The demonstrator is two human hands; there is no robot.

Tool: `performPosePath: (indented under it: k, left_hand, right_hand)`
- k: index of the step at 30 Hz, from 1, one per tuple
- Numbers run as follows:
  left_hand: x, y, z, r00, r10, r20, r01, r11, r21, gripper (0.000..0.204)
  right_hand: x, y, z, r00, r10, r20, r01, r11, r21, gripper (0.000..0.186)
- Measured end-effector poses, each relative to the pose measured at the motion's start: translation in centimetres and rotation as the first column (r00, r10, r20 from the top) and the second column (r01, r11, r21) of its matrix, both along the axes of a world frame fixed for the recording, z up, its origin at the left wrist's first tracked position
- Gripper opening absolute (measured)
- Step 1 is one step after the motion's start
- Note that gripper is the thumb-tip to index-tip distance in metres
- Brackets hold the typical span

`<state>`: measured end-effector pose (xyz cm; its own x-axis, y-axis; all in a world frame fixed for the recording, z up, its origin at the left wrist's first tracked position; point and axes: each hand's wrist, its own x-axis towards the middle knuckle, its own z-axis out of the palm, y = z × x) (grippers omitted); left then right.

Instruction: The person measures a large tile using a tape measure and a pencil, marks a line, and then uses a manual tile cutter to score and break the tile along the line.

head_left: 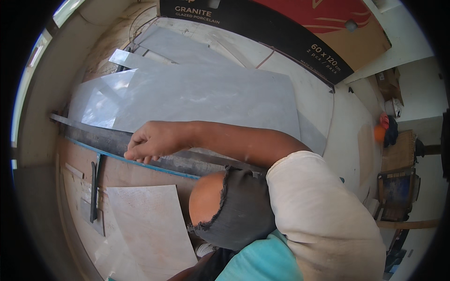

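Note:
My right arm reaches leftward across my raised knee in torn dark trousers. My right hand (149, 143) is curled over the long dark metal rail (185, 164) with a blue edge; what its fingers hold, if anything, is hidden. A large glossy grey tile (201, 98) lies just beyond the rail. Below the hand are a smaller pale tile (145, 220) and a black bar (93, 187) meeting the blue edge. My left hand is out of sight; only a little of that arm shows at the lower edge.
A big black-and-red cardboard box (281, 33) stands along the back, with more grey panels (168, 42) before it. A wall (35, 164) runs down the left. At the right are an orange rounded object (379, 133), dark cloth and assorted boards (397, 150).

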<state>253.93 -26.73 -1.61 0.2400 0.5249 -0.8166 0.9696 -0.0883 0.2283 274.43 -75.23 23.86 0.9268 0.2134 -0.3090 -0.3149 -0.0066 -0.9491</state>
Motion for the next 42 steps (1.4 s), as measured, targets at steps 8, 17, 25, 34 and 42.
performPosePath:
  k: [8, 17, 25, 34, 42]
  left_hand:
    - [8.6, 9.4, 7.1, 0.984, -0.175, 0.034, 0.167, 0.970, 0.178, 0.050]
    - [32.8, -6.7, 23.3, 0.317, -0.883, 0.347, 0.896, 0.399, 0.195, 0.037]
    - [33.7, -19.9, 11.5, 0.481, -0.683, 0.549, 0.866, 0.466, -0.179, 0.041]
    - [28.1, -31.6, 4.9, 0.816, 0.065, 0.575, 0.418, 0.621, -0.663, 0.032]
    - [29.0, -32.8, 2.9, 0.831, 0.146, 0.536, 0.335, 0.638, -0.693, 0.017]
  right_hand:
    - [-27.1, -20.7, -10.1, 0.203, -0.972, -0.118, 0.691, 0.227, -0.686, 0.054]
    - [-46.1, -20.8, -25.2, 0.059, -0.998, -0.010, 0.378, 0.031, -0.925, 0.068]
    - [-43.1, -19.0, -24.0, -0.135, -0.985, -0.103, 0.645, -0.009, -0.764, 0.065]
    - [-43.5, -20.5, -22.7, -0.168, -0.985, -0.033, 0.718, -0.099, -0.689, 0.064]
    - [-41.6, -19.0, -19.6, -0.227, -0.973, -0.028, 0.748, -0.156, -0.645, 0.066]
